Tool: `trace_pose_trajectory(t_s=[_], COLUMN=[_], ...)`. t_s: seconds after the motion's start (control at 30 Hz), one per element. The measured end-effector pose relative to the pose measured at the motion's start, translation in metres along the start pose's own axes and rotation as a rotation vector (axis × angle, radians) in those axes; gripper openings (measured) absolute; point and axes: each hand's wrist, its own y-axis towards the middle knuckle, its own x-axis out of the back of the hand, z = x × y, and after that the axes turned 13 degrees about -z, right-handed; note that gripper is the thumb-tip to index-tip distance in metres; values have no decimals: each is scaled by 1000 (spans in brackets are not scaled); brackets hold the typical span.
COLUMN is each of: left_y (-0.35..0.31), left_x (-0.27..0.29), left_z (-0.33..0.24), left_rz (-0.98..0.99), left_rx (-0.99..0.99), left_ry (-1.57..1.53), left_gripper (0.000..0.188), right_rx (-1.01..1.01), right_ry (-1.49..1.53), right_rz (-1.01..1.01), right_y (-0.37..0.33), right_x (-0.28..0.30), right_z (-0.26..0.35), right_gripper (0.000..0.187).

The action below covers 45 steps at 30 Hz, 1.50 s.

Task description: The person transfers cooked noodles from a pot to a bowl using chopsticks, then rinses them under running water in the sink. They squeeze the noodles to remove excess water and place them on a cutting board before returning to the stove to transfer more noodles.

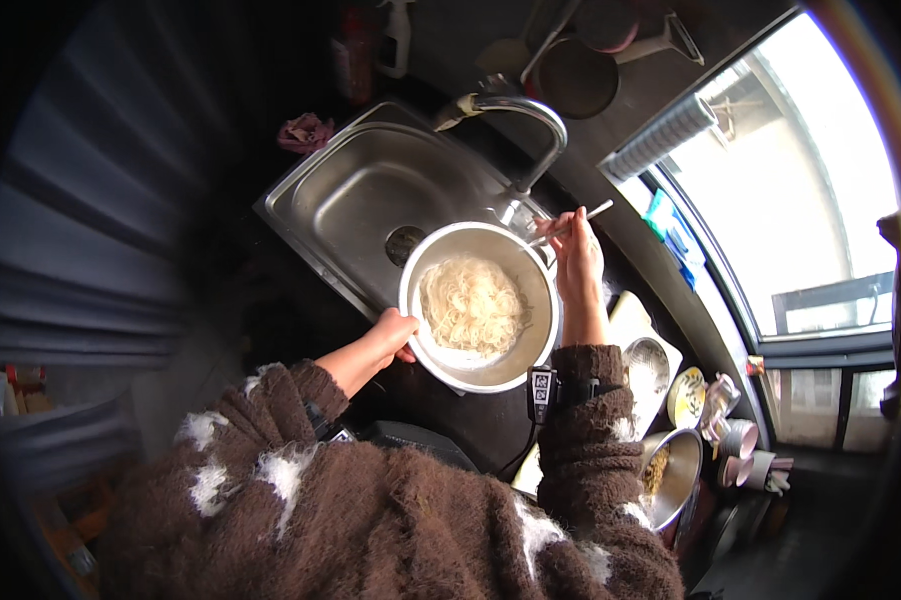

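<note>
A round, light metal pot (545, 300) sits over the near right corner of the sink, tilted slightly. Pale cooked noodles (471, 308) lie in a heap inside it. My left hand (395, 335) is closed on the pot's left edge, thumb on top and fingers curled below. By the far right of the pot, next to the tap's base, my right hand (577, 252) is raised with its fingers closed around pale chopsticks (599, 210). Whether one or two sticks are held is hard to see. The right hand's lower part is close beside the pot's rim.
Behind the pot is the steel sink (321, 190) with its drain, under a curved tap (561, 125). A crumpled pink cloth (306, 132) lies at its far left corner. To the right stand a metal bowl with brownish food (679, 480), stacked cups (739, 440) and a window (811, 180).
</note>
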Motion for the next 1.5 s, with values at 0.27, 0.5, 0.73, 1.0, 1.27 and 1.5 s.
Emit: trace_pose_trajectory(t_s=[0.27, 0.5, 0.73, 1.0, 1.27, 1.5], left_y=[20, 30, 24, 26, 12, 19], left_x=[-82, -118, -78, 0, 27, 79], left_z=[-14, -5, 6, 32, 36, 41], left_rz=[160, 200, 176, 54, -72, -157], left_rx=[-32, -81, -26, -12, 33, 0], left_ry=[152, 186, 93, -46, -113, -147], left_gripper=[27, 32, 45, 29, 26, 29], right_rx=[35, 74, 122, 90, 275, -33], right_ry=[-281, -288, -388, -585, -895, -777], right_rz=[-19, -59, -96, -85, -386, -31], right_y=[-21, -14, -12, -11, -22, -72], right_x=[70, 71, 67, 104, 109, 90], right_z=[21, 6, 5, 26, 0, 9], right_gripper=[30, 26, 25, 29, 36, 25])
